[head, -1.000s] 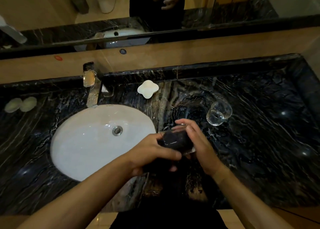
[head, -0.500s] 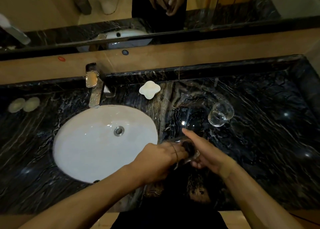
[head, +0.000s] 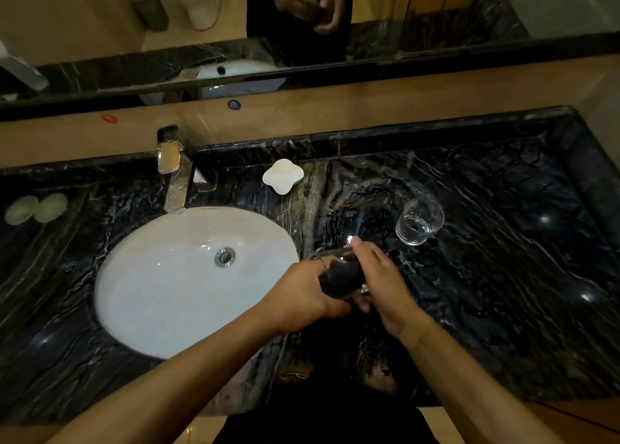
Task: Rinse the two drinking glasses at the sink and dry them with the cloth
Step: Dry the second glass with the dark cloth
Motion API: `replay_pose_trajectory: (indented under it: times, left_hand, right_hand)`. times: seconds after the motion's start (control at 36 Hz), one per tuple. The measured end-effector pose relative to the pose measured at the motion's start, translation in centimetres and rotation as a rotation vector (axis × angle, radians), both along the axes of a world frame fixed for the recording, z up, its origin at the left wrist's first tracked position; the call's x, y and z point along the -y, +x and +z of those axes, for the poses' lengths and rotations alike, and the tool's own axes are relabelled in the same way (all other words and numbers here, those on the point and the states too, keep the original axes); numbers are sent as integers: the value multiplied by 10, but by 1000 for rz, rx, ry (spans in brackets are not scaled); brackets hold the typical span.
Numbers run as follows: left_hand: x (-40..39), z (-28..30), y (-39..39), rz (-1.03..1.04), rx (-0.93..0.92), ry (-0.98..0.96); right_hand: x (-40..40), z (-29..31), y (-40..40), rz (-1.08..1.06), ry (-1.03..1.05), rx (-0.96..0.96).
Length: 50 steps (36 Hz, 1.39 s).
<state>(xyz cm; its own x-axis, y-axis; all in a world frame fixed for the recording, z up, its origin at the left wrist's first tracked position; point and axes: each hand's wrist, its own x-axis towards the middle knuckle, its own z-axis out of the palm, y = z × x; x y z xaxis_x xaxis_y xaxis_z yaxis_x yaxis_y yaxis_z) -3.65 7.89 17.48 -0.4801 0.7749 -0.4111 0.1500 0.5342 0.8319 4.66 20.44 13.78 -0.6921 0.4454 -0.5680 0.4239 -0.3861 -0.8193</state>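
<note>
I am holding one glass over the counter, just at 3 o'clock of the sink. My left hand is curling around the dark cloth, which is wrapping the glass, and my right hand is gripping the glass from the other side, with the fingers lying along its wall. So both hands are closed on something; neither is free.

The second glass is standing on the counter at 1 o'clock from my hands, well apart from them, and nothing is touching it.

I am judging the glass as light but stiff and fragile, and probably slippery where water is remaining on it. The wall is thin, clear and round, so it is better to hold it around the middle of the body, not by the rim. The cloth looks soft and is giving some friction.

The counter is dark polished stone with white veins, hard enough to break a dropped glass. The sink is a smooth white oval bowl with a metal drain. The faucet is shiny metal, at 12 o'clock of the bowl.
</note>
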Motion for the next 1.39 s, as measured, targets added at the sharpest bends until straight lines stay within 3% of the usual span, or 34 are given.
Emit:
replay_pose_trajectory:
  times: [0.08, 0.14, 0.19, 0.25, 0.33, 0.39, 0.47, 0.53, 0.61, 0.67, 0.72, 0.78, 0.83, 0.89, 0.94, 1.03, 1.08, 1.14, 1.19, 1.25, 1.28, 1.33, 1.39]
  left_hand:
    - [6, -11, -2, -428, -658, -86]
    - [10, -13, -5, -576, -817, 3]
    - [14, -18, -7, -595, -809, 2]
    - [15, -14, -6, -441, -527, -62]
    - [12, -2, -7, -16, 311, -29]
    - [12, 5, -8, 166, 687, 4]
    - [12, 8, -7, 305, 958, 39]
    - [11, 6, -5, 340, 966, 51]
    - [9, 1, 0, 248, 708, 30]
    - [11, -7, 4, 83, 300, 40]
    - [14, -16, 8, -176, -189, 78]
    - [18, -23, 9, -453, -716, 115]
    - [24, -29, 5, -620, -925, 155]
    - [28, -33, 4, -640, -927, 148]
    - [27, -30, 7, -488, -714, 87]
    - [19, -12, 6, -48, 146, 43]
    - [16, -2, 1, 196, 619, 56]
    - [15, 7, -1, 321, 882, 54]
    - [14, 9, 0, 349, 981, 73]
    - [12, 8, 4, 313, 900, 74]
    - [11, 5, 6, 259, 746, 77]
    - [12, -3, 9, 51, 231, 86]
    - [16, -14, 9, -292, -421, 89]
  right_hand:
    - [-9, 4, 3, 139, -187, 154]
    - [-14, 5, 5, 224, -249, 233]
    - [-15, 4, 9, 289, -285, 240]
    - [-13, 1, 12, 319, -244, 158]
    - [-7, -6, 17, 220, -71, -76]
    - [-3, -11, 20, 178, 75, -240]
    - [0, -14, 22, 167, 214, -383]
    - [0, -15, 20, 152, 266, -383]
    - [3, -17, 15, 66, 298, -297]
    - [3, -17, 12, 17, 253, -196]
    - [-1, -11, 11, 31, 17, -52]
    - [-8, -5, 12, 178, -170, 112]
    - [-13, -2, 15, 311, -217, 212]
    - [-15, -2, 17, 351, -263, 214]
    - [-14, -5, 18, 328, -240, 118]
    - [-7, -9, 23, 229, -71, -114]
    - [-2, -13, 28, 215, 49, -276]
    - [1, -15, 31, 215, 120, -381]
    - [1, -16, 30, 188, 208, -408]
    - [2, -14, 24, 136, 262, -364]
    - [3, -12, 21, 93, 235, -323]
    - [4, -7, 18, 24, 84, -194]
    - [-1, -4, 18, 92, -97, -9]
